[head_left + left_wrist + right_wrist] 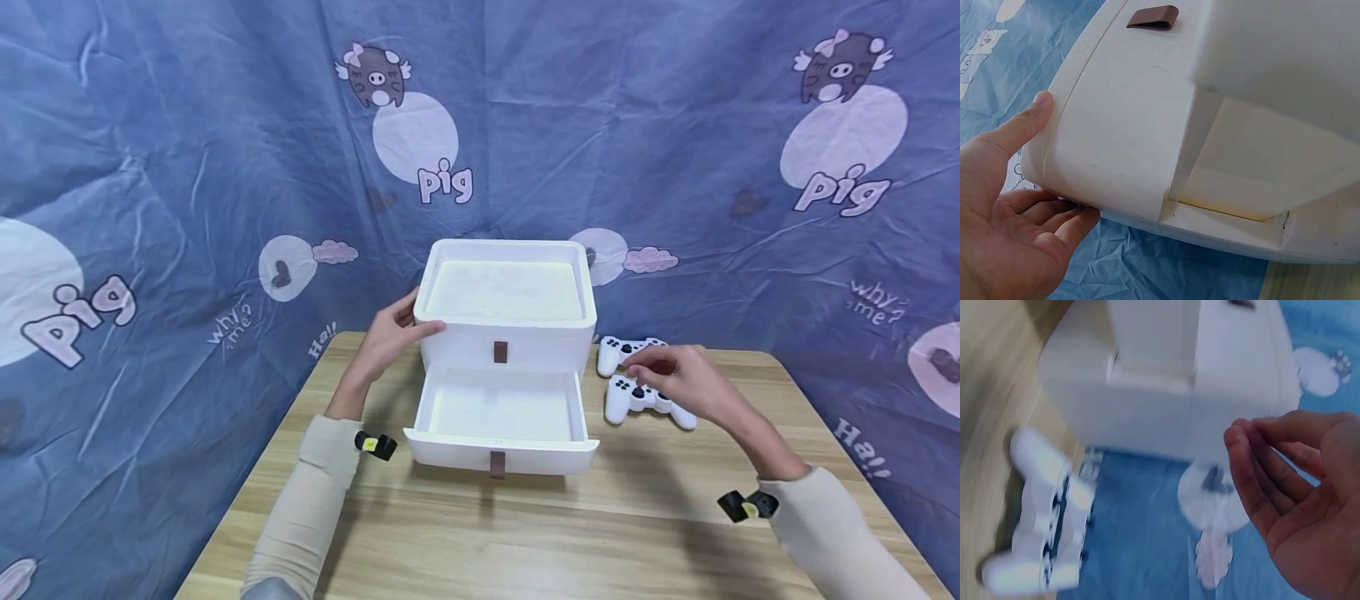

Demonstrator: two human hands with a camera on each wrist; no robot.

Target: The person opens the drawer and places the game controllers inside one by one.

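Observation:
A white two-drawer storage box (461, 348) stands towards the back of the table, its lower drawer (540, 457) pulled out. My left hand (388, 335) grips the box's upper left corner, thumb on the front edge and the other fingers against the side; the left wrist view shows this hold close up. Two white game controllers (619, 408) lie to the right of the box, one behind the other. Above them hovers my right hand (681, 379), its thumb and fingertips drawn together. Nothing shows between those fingers in the right wrist view.
The box has a shallow recessed top (510, 292) and brown pull tabs (500, 352) on its drawers. Beneath everything is a wood-grain table (480, 533). A blue cloth (225, 150) with pig prints hangs behind and along the sides.

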